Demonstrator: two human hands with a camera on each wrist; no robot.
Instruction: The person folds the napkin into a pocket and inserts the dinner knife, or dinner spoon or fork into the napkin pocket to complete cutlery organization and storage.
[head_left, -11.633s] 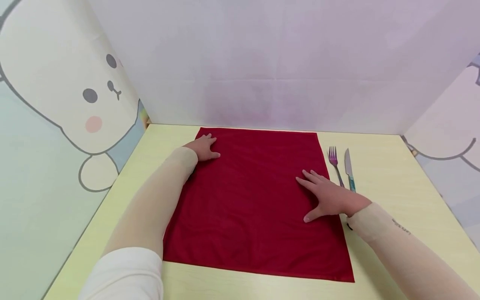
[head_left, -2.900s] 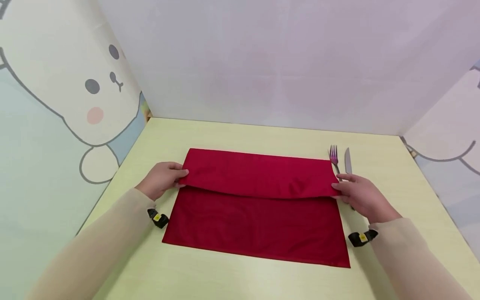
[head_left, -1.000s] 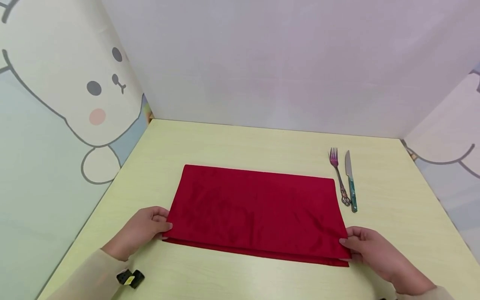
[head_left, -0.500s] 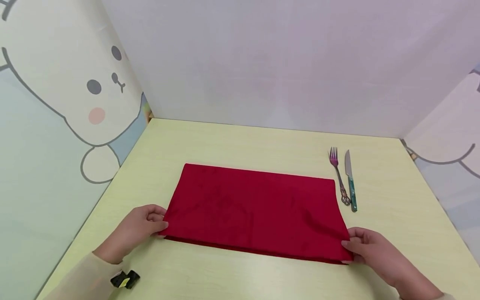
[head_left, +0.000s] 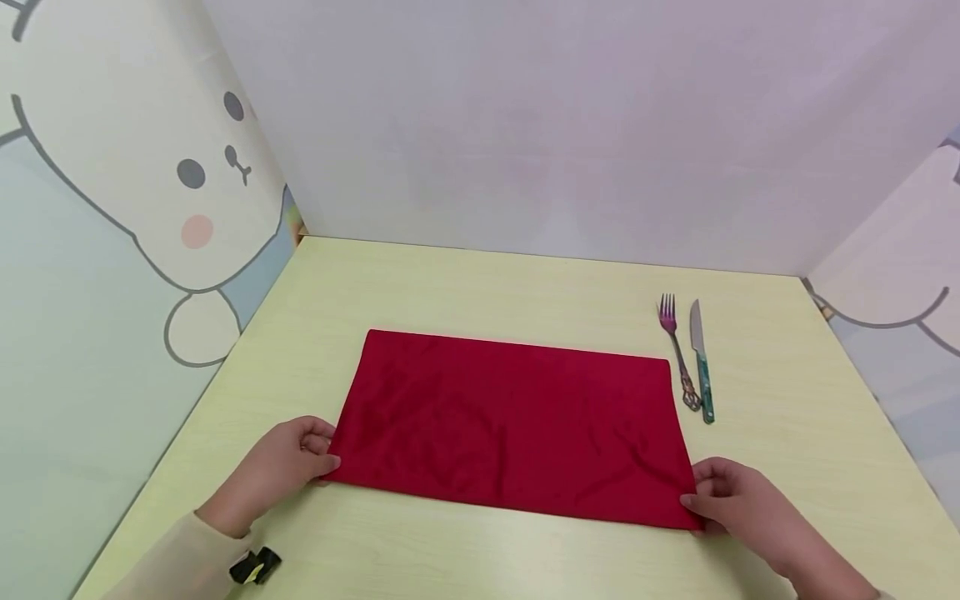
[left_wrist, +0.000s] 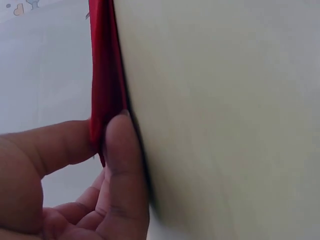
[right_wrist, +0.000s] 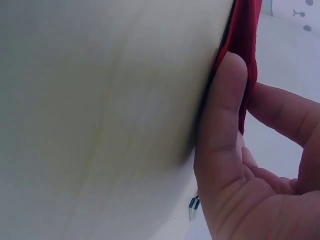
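Note:
A red cloth napkin [head_left: 510, 425], folded into a wide rectangle, lies on the table with its near edges almost flush. My left hand [head_left: 281, 462] pinches its near left corner between thumb and fingers. At the near right corner my right hand [head_left: 746, 507] grips the fabric the same way. The left wrist view has the napkin's corner [left_wrist: 106, 75] between thumb and fingertip, close to the tabletop. From the right wrist, the other corner [right_wrist: 245, 45] shows pinched too, with layers of fabric visible beside the fingertip.
A fork [head_left: 678, 354] with purplish tines and a knife [head_left: 702, 358] with a green handle lie side by side, right of the napkin. The pale table [head_left: 480, 279] ends at a white wall behind. Printed sheets [head_left: 112, 275] stand along both sides.
The napkin was spread flat at first; both hands then brought its far edge toward me over the near half. Lately that edge has settled down onto the near edge, with only slight hand movement.

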